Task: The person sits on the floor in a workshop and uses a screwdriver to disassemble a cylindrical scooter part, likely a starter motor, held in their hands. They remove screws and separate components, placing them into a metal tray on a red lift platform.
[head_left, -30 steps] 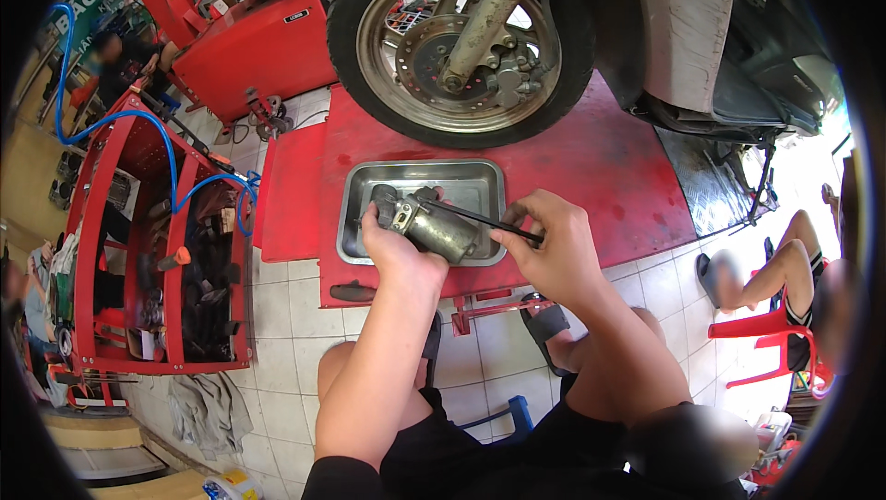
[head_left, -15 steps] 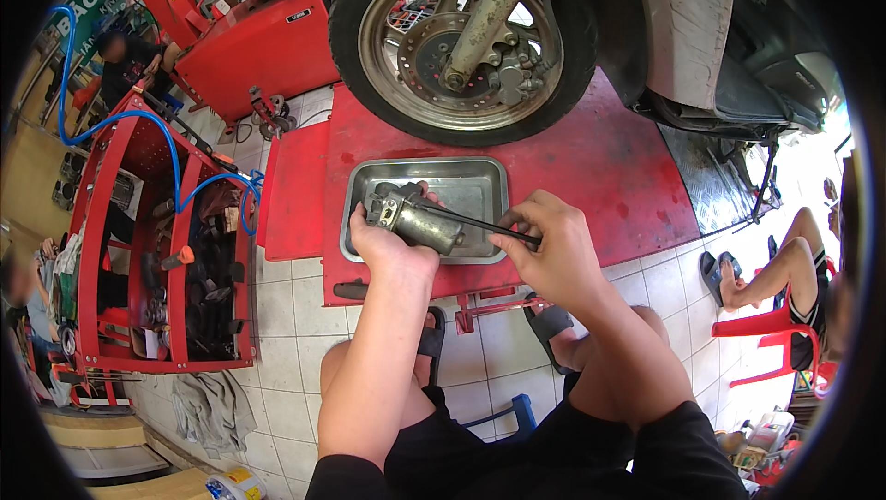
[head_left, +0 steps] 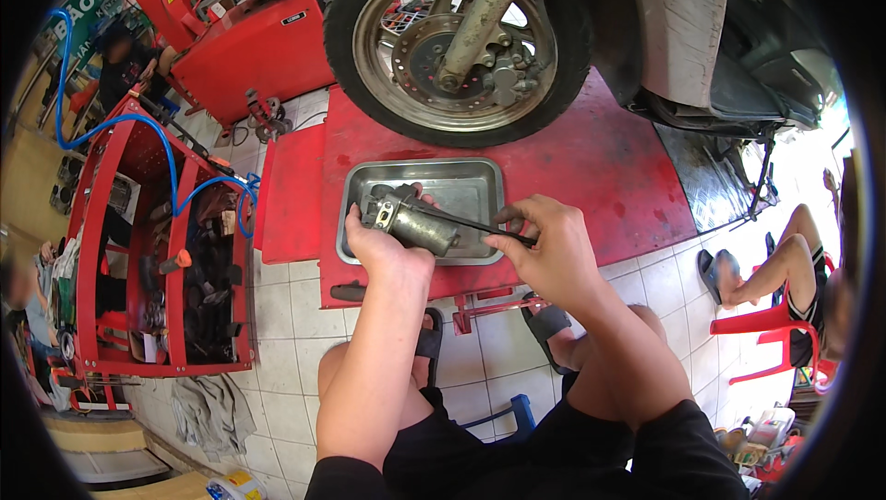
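Observation:
A worn, silvery cylindrical metal motor (head_left: pixel 423 229) with a flanged end lies tilted in my left hand (head_left: pixel 388 255), whose fingers curl round it from beneath. My right hand (head_left: pixel 546 240) pinches a slim black rod-shaped tool (head_left: pixel 466 221). The tool slants across to the motor's upper side, where its tip seems to touch; the exact contact is too small to make out. Both hands are over the near part of a shallow metal tray (head_left: pixel 495 168), which rests on a red platform (head_left: pixel 591 182).
A motorbike's front wheel (head_left: pixel 351 48) stands beyond the tray. To the left are a red tool cart (head_left: pixel 180 265) and a blue hose (head_left: pixel 152 122). One person sits on a red plastic chair (head_left: pixel 766 323) at right; others are at far left. A grey cloth (head_left: pixel 210 412) lies on the tiles.
The view has shifted very slightly. Both hands keep their hold on the motor and the black tool, with hardly any visible movement.

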Action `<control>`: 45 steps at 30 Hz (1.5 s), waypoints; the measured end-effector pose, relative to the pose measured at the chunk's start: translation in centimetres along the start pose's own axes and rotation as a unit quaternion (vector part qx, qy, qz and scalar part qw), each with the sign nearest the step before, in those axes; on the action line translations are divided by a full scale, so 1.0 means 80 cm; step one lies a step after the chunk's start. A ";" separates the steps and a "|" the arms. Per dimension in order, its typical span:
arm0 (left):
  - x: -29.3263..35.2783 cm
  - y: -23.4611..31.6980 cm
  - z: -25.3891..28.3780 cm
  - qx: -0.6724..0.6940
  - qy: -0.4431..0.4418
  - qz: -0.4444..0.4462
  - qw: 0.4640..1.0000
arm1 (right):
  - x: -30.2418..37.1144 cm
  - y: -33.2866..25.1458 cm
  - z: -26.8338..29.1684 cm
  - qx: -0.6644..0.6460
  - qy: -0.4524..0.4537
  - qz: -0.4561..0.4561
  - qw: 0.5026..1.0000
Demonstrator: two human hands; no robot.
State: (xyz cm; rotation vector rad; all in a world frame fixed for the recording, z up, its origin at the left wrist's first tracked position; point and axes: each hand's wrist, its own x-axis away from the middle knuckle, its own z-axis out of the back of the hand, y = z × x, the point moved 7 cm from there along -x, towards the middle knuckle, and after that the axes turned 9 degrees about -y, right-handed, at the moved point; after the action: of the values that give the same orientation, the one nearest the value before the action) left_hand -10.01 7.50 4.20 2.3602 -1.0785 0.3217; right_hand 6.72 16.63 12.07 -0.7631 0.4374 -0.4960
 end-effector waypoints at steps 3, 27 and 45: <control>-0.025 0.003 0.012 0.007 -0.023 -0.023 0.999 | 0.001 0.008 0.002 -0.024 -0.004 -0.015 1.000; -0.021 -0.003 0.015 -0.077 0.024 0.001 0.997 | 0.000 0.016 -0.007 -0.009 -0.029 -0.036 0.999; -0.022 -0.007 0.018 -0.068 0.013 0.002 0.998 | 0.004 0.008 0.000 0.022 -0.004 -0.021 1.000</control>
State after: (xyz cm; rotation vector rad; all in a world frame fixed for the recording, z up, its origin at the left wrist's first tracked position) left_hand -10.78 8.11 2.06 2.2273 -1.0603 0.2702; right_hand 7.12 16.85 11.51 -0.7332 0.4020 -0.5408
